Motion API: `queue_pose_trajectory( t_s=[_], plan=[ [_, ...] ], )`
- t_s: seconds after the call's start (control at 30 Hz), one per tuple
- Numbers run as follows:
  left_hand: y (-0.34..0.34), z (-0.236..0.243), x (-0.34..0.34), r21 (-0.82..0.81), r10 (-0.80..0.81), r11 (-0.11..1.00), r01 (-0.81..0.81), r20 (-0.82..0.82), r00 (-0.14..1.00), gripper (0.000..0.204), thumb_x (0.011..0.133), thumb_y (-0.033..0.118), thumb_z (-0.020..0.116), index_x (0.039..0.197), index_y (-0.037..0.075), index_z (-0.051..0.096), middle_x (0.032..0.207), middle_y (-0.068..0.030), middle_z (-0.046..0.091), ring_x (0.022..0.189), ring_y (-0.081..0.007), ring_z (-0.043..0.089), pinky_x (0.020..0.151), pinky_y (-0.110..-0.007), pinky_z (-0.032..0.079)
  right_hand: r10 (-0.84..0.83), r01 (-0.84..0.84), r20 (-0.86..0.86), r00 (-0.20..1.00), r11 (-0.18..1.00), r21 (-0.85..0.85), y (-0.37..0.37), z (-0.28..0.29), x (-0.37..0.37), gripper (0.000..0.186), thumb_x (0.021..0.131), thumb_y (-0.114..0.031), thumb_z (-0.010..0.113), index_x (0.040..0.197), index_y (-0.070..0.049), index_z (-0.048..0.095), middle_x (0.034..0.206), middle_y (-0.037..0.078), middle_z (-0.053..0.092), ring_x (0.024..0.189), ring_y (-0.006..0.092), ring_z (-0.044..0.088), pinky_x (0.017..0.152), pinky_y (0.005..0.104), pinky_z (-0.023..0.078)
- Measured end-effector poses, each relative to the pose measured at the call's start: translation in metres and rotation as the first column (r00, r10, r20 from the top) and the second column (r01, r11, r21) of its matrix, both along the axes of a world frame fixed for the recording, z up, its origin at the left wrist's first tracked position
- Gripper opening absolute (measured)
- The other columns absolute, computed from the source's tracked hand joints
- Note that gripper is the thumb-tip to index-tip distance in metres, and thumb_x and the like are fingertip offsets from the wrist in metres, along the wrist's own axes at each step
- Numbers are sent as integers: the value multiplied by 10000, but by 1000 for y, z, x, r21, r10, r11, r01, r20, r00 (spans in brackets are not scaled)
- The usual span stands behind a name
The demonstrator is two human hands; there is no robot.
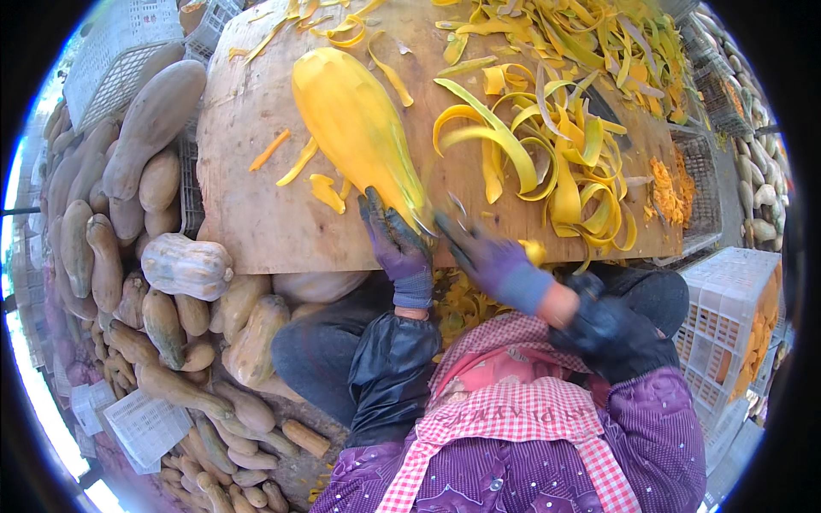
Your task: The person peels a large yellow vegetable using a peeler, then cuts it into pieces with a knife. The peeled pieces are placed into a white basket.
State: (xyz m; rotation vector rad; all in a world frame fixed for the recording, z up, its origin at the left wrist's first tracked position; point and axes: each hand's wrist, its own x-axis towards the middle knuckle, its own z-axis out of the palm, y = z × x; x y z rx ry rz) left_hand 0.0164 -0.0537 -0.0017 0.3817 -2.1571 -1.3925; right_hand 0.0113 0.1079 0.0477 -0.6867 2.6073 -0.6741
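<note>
A large peeled squash (355,120), bright yellow with thin green streaks, lies on the wooden board (256,205), its narrow neck toward me. My left hand (398,244), in a purple glove with dark fingers, is closed around the neck end. Beside it, my right hand (492,256), gloved alike and smeared by motion, grips a peeler (424,226). Its curved metal part is at the neck's right side; the handle is hidden in the fingers. Long curled yellow peels (564,154) are heaped right of the squash.
More peel strips (590,34) cover the board's far right. Unpeeled tan squashes (158,120) are piled along the left, several on the ground. White plastic crates (727,308) stand at the right, one holding orange pieces. Orange shreds (671,197) lie near the board's right edge.
</note>
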Motion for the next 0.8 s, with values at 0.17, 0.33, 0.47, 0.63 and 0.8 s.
queue_pose_trajectory(
  t_s=[0.17, 0.33, 0.47, 0.63, 0.8],
  plan=[
    [2, -9, -1, 113, 12, 994, -12, -3, 1000, 490, 1065, 231, 436, 1483, -24, 422, 1533, -259, 402, 1433, -396, 371, 1177, -450, 301, -134, 81, -200, 971, 963, -256, 17, 26, -38, 488, 1015, -313, 509, 1485, -197, 446, 1319, 216, 585, 992, 412, 667, 760, 492, 568],
    [-2, -12, -2, 89, 15, 996, -12, -29, 999, 490, 1068, 239, 432, 1479, -28, 425, 1530, -230, 424, 1438, -375, 371, 1185, -441, 286, -137, 112, -146, 980, 979, -168, -72, 16, -140, 485, 1029, -313, 451, 1494, -179, 415, 1265, 202, 626, 1020, 410, 661, 808, 518, 549],
    [-1, -11, 0, 115, 26, 993, -24, -18, 999, 479, 1073, 239, 423, 1473, -23, 439, 1527, -223, 431, 1448, -372, 356, 1194, -438, 268, -133, 118, -95, 987, 982, -147, -44, -10, -46, 538, 1011, -273, 490, 1530, -210, 363, 1162, 222, 635, 942, 416, 665, 780, 507, 550],
    [3, -11, -5, 219, -10, 976, 21, -51, 999, 467, 1075, 243, 424, 1471, -3, 457, 1531, -219, 423, 1458, -366, 340, 1200, -438, 256, -45, 34, -70, 997, 988, -147, 25, 1, 30, 536, 1007, -271, 517, 1524, -224, 385, 1094, 206, 645, 882, 408, 670, 743, 501, 547],
    [5, -10, -9, 142, -14, 989, 30, -110, 994, 468, 1061, 261, 444, 1449, 4, 495, 1516, -237, 432, 1443, -375, 362, 1179, -442, 295, -197, 125, -291, 936, 961, -247, -44, 48, -103, 500, 1021, -353, 463, 1506, -242, 410, 1071, 200, 664, 901, 415, 670, 788, 506, 536]
  ],
)
